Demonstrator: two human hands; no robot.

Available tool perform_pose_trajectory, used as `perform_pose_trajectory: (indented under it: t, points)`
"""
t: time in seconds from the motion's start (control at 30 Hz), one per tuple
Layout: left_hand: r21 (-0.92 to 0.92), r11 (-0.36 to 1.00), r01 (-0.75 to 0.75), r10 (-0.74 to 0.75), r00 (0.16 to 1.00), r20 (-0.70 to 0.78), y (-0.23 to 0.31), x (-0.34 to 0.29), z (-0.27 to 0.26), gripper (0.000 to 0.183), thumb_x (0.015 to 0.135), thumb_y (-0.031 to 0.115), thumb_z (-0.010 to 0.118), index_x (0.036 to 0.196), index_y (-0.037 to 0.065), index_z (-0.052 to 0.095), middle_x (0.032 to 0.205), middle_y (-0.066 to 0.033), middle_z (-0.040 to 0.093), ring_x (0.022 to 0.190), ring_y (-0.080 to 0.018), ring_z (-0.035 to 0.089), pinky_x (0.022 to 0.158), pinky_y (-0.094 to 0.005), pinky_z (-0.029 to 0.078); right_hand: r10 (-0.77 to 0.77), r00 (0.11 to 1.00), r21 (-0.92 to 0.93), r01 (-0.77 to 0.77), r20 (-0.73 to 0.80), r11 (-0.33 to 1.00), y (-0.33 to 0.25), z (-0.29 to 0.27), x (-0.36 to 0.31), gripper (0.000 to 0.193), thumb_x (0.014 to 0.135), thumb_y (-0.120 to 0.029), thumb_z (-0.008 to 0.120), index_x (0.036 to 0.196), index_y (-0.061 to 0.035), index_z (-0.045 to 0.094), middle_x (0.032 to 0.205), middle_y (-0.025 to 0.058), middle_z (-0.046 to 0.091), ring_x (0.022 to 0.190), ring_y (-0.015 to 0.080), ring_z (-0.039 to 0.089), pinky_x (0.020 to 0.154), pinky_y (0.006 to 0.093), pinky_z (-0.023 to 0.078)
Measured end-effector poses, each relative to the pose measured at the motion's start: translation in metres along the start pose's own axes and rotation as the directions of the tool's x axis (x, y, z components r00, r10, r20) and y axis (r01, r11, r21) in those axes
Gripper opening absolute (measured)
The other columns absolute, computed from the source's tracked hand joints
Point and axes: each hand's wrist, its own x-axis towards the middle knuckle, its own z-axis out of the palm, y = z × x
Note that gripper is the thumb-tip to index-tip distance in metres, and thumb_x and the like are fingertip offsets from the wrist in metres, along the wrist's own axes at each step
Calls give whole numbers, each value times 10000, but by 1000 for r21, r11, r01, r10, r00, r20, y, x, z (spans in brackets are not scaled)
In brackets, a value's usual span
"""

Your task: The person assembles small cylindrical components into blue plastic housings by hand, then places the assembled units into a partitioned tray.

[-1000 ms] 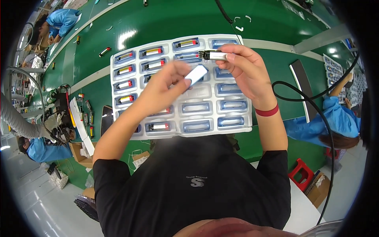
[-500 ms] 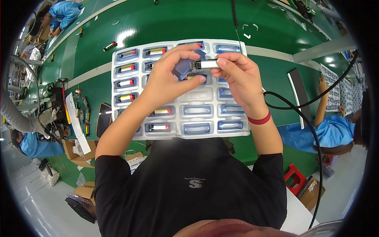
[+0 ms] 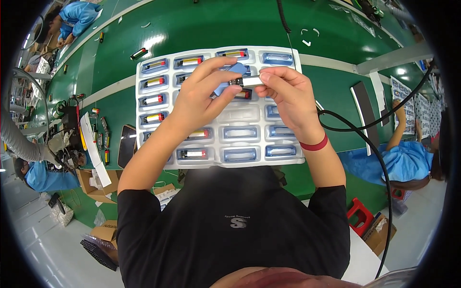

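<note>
Both hands meet above the upper middle of a white moulded tray [image 3: 218,161] that lies on the green bench [image 3: 201,29]. The left hand [image 3: 199,96] is curled, its thumb and fingers pinched on a small pale blue cap [image 3: 229,77]; the right hand [image 3: 288,93] is likewise closed, pinching a short silvery metal module [image 3: 248,81] by its end. Cap and module touch end to end just above the tray, and the fit appears begun rather than finished. As a judgement of progress: the pockets along the left columns and part of the lower rows hold modules with red, yellow or white ends, while several pockets at the right and centre show only bluish plastic, so roughly half the tray seems filled. The tray is thin, glossy, thermoformed plastic with rounded rectangular pockets in even rows; the module is hard, box-shaped and reflective. A black cable [image 3: 374,153] curves past the right forearm.
</note>
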Motion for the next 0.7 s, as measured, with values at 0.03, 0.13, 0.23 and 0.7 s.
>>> perform_pose_trajectory:
  t: [0.03,0.13,0.23,0.7]
  points:
    - [6,1000,16,-16,1000,18,-2,-2,-1,251,830,123,815,1040,33,710,1261,-150,659,1046,-295,693,844,-356,571,-1,1000,2,1,-1,1000,0,0,0,149,948,-51,686,1071,28,716,950,100,733,828,181,723,777,297,578]
    - [69,998,-10,7,999,33,0,-2,-2,224,833,112,806,1022,34,715,1222,-149,672,1000,-274,699,800,-337,574,35,999,28,-36,13,999,2,0,-2,152,946,-51,689,1072,30,716,951,98,732,826,177,720,778,292,576]
    - [91,995,-34,32,999,20,0,-3,-3,193,872,126,775,1033,38,716,1200,-134,683,944,-247,692,742,-317,569,17,999,1,-18,28,1000,4,2,-7,159,947,-53,690,1078,34,714,951,95,732,827,170,716,783,288,576]
    - [-779,-163,605,-543,605,583,12,-11,8,587,1110,470,328,1358,-26,520,1215,-141,590,1010,-204,602,935,-341,510,-252,967,-306,230,-35,924,20,6,-7,144,919,-9,736,1060,17,717,964,51,738,843,77,665,733,210,509]
